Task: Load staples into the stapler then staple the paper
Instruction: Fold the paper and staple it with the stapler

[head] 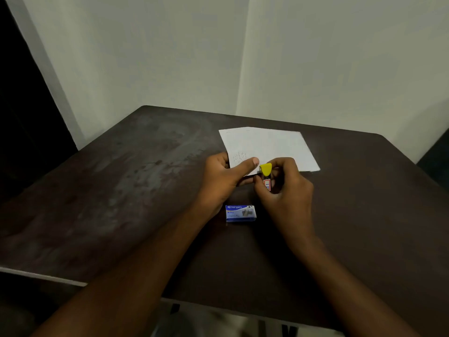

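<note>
A white sheet of paper (272, 147) lies on the dark table (145, 190), its near left corner lifted. My left hand (223, 176) pinches that corner, thumb on top. My right hand (284, 188) grips a small stapler (266, 173) with a yellow end and a red-and-white label, held upright against the edge of the paper corner. Several staples show as small marks near the held corner. A blue box of staples (240, 213) lies flat on the table just below my hands, between my wrists.
The table stands in a corner with pale walls (315, 57) behind it and to its right. Its near edge (43, 276) runs across the bottom left. A dark gap lies at the far left.
</note>
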